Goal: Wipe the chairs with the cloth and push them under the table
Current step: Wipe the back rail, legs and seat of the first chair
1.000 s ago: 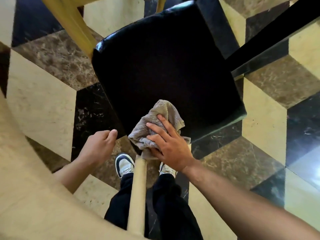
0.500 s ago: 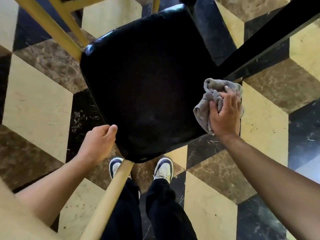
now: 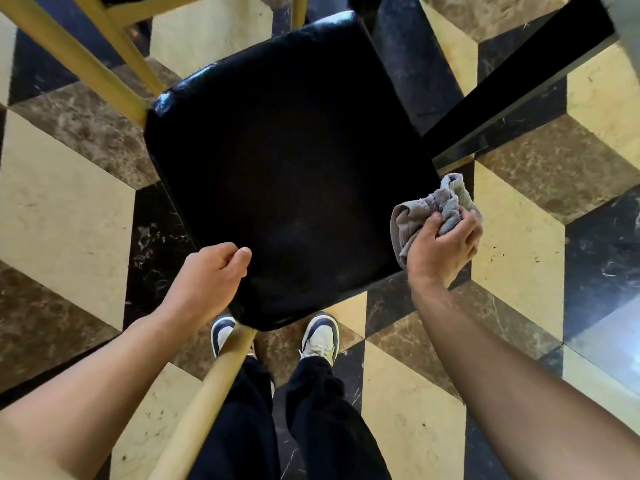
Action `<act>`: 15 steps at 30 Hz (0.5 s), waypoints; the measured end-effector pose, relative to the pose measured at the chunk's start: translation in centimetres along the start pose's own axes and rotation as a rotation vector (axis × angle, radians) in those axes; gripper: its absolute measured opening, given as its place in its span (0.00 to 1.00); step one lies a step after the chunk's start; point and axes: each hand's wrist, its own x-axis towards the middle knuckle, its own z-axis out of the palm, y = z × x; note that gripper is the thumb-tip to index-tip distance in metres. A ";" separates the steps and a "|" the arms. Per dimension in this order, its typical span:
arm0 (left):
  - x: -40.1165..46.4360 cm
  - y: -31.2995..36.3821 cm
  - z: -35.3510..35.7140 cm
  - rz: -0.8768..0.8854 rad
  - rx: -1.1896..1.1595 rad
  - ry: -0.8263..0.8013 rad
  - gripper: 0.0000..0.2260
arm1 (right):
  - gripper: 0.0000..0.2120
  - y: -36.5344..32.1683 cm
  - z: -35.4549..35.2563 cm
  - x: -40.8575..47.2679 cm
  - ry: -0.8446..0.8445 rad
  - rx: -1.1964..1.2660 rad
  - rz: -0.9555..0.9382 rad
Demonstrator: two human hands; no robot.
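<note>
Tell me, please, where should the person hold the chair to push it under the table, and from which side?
Probably the near edge of the black seat, from the person's own side. The left hand rests at its near left corner; the right hand holds the cloth beside the right edge. The seat's far side faces the dark table edge.

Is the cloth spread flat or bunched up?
Bunched up: the cloth is crumpled in the right hand, beside the seat edge.

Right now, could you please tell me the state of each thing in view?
chair seat: upright on the floor, nothing lying on it.
cloth: bunched, off the seat, at its right edge.
right hand: grips the cloth.
left hand: fingers curled at the seat's near-left edge; grip unclear.
</note>
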 end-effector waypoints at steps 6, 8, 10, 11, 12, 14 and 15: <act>0.1 -0.2 0.5 -0.017 -0.107 0.032 0.17 | 0.18 -0.1 0.9 -3.6 -0.086 -0.194 -0.183; 0.4 -0.4 0.5 -0.003 -0.100 0.056 0.17 | 0.18 -0.6 1.5 -5.9 -0.137 -0.206 -0.315; 0.8 -0.5 0.6 0.002 -0.116 0.078 0.17 | 0.18 -1.4 2.3 -8.8 -0.257 -0.200 -0.507; 0.9 -0.6 0.7 0.004 -0.119 0.098 0.17 | 0.19 -1.8 2.8 -10.4 -0.342 -0.205 -0.625; 1.0 -0.7 0.7 0.008 -0.105 0.130 0.18 | 0.20 -2.3 3.3 -12.1 -0.426 -0.213 -0.742; 1.2 -0.8 0.4 0.019 -0.047 0.222 0.18 | 0.20 -3.3 4.6 -15.1 -0.566 -0.230 -0.951; 1.2 -0.9 0.1 0.019 -0.023 0.265 0.18 | 0.21 -3.9 5.2 -16.2 -0.619 -0.235 -1.037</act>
